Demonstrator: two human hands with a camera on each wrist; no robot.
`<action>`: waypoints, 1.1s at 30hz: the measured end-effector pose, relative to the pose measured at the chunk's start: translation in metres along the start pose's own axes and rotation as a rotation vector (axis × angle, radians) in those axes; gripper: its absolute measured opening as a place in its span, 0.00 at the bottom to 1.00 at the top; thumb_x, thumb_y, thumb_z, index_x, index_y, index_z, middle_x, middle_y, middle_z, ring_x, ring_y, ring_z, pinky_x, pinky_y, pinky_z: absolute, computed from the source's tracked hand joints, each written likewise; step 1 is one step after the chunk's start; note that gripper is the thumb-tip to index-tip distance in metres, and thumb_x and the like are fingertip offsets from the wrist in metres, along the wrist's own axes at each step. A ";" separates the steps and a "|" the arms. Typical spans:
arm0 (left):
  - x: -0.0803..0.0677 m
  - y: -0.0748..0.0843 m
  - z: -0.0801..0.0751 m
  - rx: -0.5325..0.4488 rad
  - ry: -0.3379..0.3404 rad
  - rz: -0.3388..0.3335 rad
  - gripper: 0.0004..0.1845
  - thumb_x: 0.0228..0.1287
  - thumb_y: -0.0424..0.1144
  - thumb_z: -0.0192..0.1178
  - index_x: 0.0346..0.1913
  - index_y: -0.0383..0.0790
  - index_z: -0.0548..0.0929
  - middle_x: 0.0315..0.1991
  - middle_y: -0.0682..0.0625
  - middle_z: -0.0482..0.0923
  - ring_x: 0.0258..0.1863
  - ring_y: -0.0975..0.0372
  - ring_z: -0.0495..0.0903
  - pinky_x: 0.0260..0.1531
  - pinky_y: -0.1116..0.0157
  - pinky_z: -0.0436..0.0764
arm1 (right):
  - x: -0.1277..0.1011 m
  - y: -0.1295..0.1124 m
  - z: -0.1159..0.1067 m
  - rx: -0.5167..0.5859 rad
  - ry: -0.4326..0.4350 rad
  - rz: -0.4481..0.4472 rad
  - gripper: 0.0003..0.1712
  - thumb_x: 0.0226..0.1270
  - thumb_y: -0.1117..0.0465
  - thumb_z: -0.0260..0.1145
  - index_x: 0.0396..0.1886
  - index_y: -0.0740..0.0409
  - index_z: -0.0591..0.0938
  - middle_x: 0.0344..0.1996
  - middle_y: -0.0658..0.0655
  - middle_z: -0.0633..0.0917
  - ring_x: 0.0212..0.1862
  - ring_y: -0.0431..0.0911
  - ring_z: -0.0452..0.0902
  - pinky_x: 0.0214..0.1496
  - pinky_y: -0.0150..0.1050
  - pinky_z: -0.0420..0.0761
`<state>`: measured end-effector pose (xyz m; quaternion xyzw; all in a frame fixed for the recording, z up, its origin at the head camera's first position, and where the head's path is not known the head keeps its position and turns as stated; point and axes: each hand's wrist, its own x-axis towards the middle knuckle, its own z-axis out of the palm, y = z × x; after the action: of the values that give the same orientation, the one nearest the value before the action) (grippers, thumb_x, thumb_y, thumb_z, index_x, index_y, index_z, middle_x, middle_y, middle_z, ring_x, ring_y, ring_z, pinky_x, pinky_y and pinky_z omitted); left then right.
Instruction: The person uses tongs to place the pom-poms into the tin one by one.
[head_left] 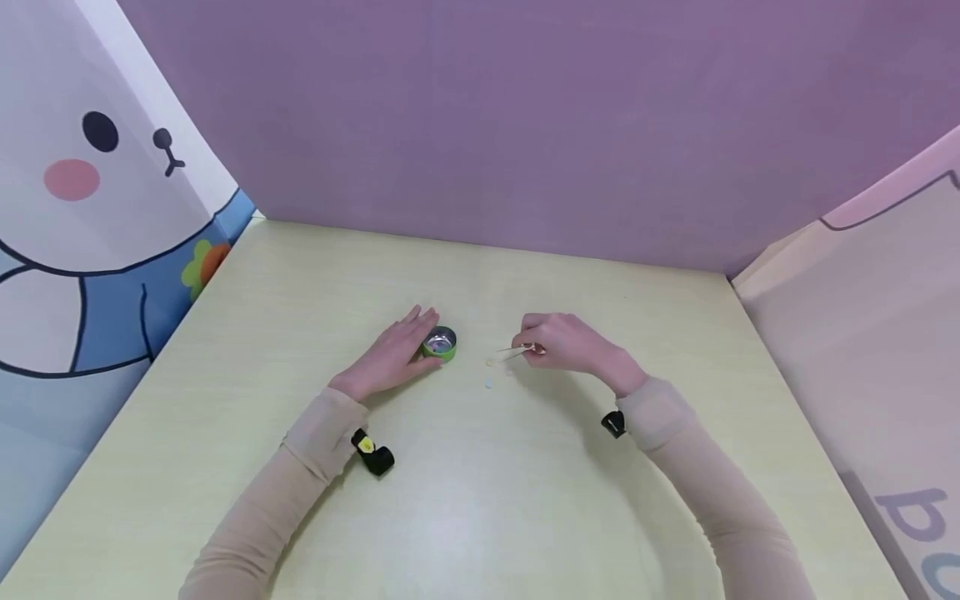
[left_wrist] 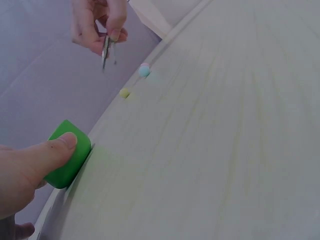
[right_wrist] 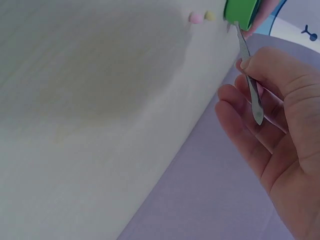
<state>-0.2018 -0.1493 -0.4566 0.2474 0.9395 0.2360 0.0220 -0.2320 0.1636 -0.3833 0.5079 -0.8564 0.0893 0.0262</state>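
A small round tin point(head_left: 440, 353), green outside and silvery inside, stands upright on the table. My left hand point(head_left: 393, 350) holds it from the left, with the thumb point(left_wrist: 67, 140) against its near wall and the fingers at its far side. Tweezers point(right_wrist: 256, 102) of metal are pinched between thumb and fingers of my right hand point(head_left: 566, 342). Their tips point left, spread apart, with nothing visible between them. Below and beside the tips lie a yellow ball point(left_wrist: 124, 93), a light blue ball point(left_wrist: 144, 71) and a pink ball point(right_wrist: 196, 18), all tiny.
The pale wooden table point(head_left: 450, 500) ends at a purple panel point(head_left: 487, 125) behind. A printed panel with a cartoon animal point(head_left: 112, 233) rises at the left, and a pale panel point(head_left: 862, 333) at the right. Each wrist carries a small black camera point(head_left: 373, 457).
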 end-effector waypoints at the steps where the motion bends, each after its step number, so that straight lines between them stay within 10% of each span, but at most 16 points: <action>1: 0.000 0.000 0.000 0.000 0.001 0.000 0.45 0.69 0.55 0.59 0.77 0.33 0.53 0.80 0.39 0.49 0.80 0.45 0.44 0.78 0.42 0.51 | -0.002 0.000 0.001 0.001 -0.012 0.010 0.12 0.56 0.72 0.65 0.37 0.55 0.89 0.28 0.50 0.81 0.25 0.34 0.67 0.25 0.25 0.69; 33: -0.001 0.000 0.000 0.005 0.001 -0.003 0.44 0.70 0.53 0.59 0.77 0.32 0.53 0.79 0.38 0.49 0.80 0.44 0.44 0.78 0.42 0.51 | -0.024 0.005 0.026 0.087 -0.019 0.067 0.08 0.61 0.69 0.69 0.39 0.58 0.89 0.30 0.52 0.83 0.27 0.39 0.73 0.27 0.24 0.73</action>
<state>-0.2009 -0.1495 -0.4564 0.2460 0.9404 0.2337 0.0213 -0.2238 0.1817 -0.4125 0.4802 -0.8686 0.1223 -0.0070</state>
